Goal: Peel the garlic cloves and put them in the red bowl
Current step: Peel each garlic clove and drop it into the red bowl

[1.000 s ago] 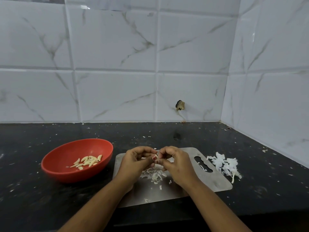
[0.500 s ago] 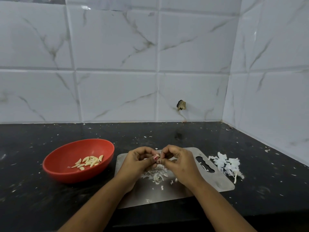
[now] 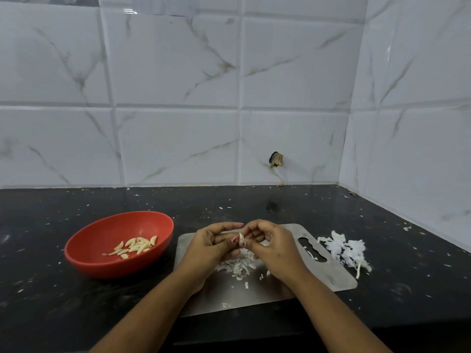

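Bowl (image 3: 84,261) with cloves (image 3: 135,245) left of board (image 3: 328,276), peel pile (image 3: 344,248) right

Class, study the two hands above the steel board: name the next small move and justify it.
Probably pull any remaining skin off the small pale garlic clove pinched between the left hand and right hand over the flat steel cutting board strewn with skin flakes; the round red bowl holds only peeled cloves.
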Demonstrator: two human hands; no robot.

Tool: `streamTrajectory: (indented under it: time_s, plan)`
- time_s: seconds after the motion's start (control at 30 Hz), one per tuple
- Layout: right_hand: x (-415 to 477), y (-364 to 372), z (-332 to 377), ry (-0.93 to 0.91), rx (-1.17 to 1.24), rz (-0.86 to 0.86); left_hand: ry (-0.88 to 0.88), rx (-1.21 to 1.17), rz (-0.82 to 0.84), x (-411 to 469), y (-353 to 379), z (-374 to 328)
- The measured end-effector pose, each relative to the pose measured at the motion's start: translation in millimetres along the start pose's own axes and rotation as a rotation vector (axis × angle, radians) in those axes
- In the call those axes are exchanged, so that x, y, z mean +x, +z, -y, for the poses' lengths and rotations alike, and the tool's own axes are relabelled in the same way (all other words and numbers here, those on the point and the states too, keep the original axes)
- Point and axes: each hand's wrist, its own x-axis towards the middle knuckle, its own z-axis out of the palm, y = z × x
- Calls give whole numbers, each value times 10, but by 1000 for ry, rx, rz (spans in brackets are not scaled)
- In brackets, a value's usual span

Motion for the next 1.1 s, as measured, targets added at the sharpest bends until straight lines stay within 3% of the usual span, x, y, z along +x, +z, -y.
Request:
streamTrajectory:
  time_s: [0.27, 0.83, 1.1]
  plan:
    - [-25, 5, 23, 21, 48, 5, 49, 110, -56, -4, 12, 14]
    - [-10, 12, -6, 0, -10, 55, 35, 80, -43, -3, 37, 47]
    - [-7, 26, 10, 96, 167, 38, 137, 205, -156, -34, 58, -7]
